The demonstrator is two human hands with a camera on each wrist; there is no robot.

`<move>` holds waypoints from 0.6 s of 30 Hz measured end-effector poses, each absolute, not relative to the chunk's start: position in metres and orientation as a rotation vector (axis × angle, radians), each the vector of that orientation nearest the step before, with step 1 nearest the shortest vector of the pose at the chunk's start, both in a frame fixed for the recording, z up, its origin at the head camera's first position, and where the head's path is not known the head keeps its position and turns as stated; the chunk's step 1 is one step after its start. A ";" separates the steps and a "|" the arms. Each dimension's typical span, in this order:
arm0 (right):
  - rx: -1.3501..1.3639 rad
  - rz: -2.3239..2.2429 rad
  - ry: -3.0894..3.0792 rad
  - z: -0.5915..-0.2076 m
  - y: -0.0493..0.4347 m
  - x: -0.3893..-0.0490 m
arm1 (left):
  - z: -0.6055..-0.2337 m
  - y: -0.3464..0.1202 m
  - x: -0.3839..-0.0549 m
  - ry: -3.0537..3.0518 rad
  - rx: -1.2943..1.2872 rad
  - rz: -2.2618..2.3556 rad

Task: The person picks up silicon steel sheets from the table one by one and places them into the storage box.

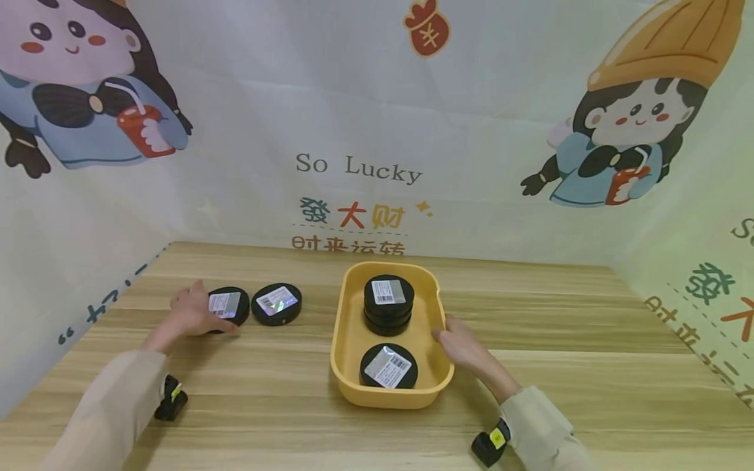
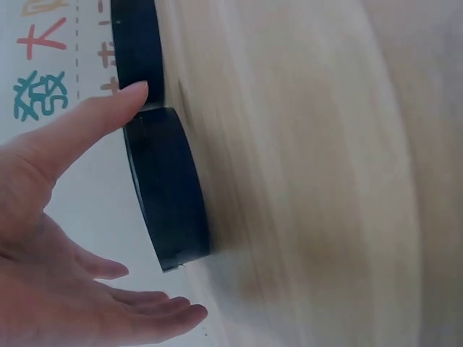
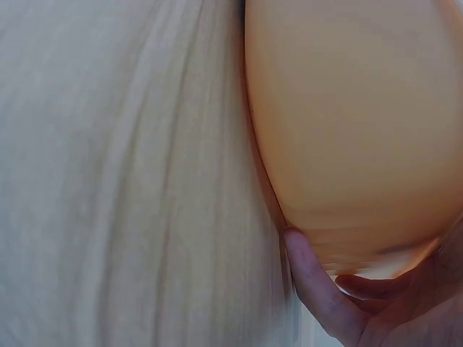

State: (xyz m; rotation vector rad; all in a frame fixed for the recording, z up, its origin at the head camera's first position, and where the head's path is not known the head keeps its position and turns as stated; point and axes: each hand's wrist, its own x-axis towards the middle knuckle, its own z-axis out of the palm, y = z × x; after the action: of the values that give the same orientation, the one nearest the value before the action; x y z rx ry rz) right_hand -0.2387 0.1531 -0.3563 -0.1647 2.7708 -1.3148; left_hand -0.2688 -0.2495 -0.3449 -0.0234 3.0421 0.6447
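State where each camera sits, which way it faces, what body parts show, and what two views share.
Head: on the person's head, facing forward and down at the table, yellow tray and black discs; left hand, right hand and sleeves show.
Left wrist: on that wrist, facing the sides of two discs; only the left hand shows.
Right wrist: on that wrist, facing the tray's wall; part of the right hand shows.
Shared: head and left wrist both show the left hand at the leftmost disc.

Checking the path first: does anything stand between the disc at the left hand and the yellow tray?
Yes: a second disc lies just right of the first disc by the left hand. Beyond it, only the left wall of the yellow tray stands in the way.
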 end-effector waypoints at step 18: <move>-0.168 -1.344 2.759 -0.360 0.153 -0.241 | -0.340 -0.244 -0.280 2.956 0.014 0.360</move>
State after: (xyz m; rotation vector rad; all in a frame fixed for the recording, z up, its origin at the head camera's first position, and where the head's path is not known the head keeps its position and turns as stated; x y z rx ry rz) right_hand -0.2412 0.1529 -0.3599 -0.1682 2.7589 -1.3440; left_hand -0.2805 -0.2441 -0.3402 0.0144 2.9562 0.3597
